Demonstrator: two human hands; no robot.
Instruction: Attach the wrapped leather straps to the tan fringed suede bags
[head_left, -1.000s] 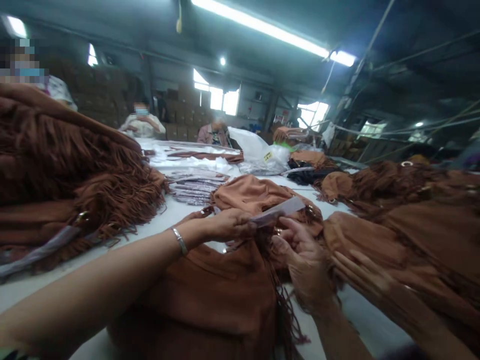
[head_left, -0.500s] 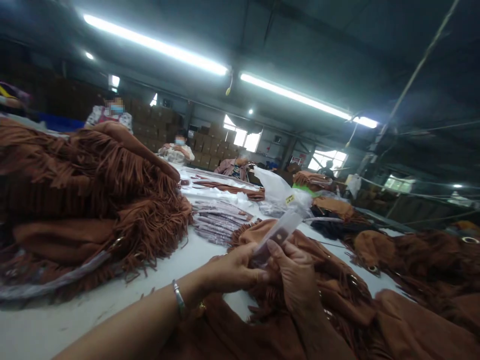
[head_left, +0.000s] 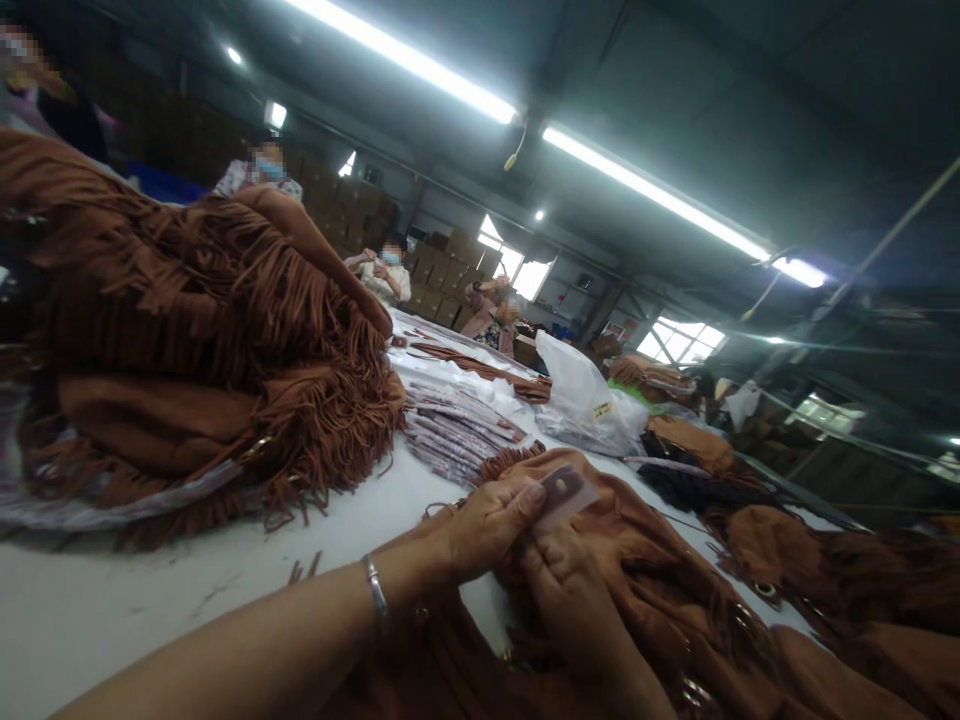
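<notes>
My left hand (head_left: 495,525), a silvery bracelet at its wrist, pinches a brown strap tab (head_left: 561,487) with the thumb on top. The tab has a round metal stud, and a clear plastic sleeve (head_left: 581,497) covers it and sticks out past its end. Just below, my right hand (head_left: 559,575) is closed at the lower part of the same strap; its fingertips are mostly hidden. Under both hands lies a brown suede-like fringed bag (head_left: 637,545) with metal fittings.
A tall pile of fringed brown bags (head_left: 202,330) stands at the left on the white table (head_left: 360,515). Plastic-wrapped straps (head_left: 461,430), loose brown strips (head_left: 487,370) and a white plastic bag (head_left: 574,375) lie beyond. More brown bags (head_left: 795,560) lie right. Several people sit behind.
My left thumb has moved up the sleeve onto the tab, and my right hand has shifted from the tab to below it. Less of the sleeve sticks out. The view has tilted and shifted.
</notes>
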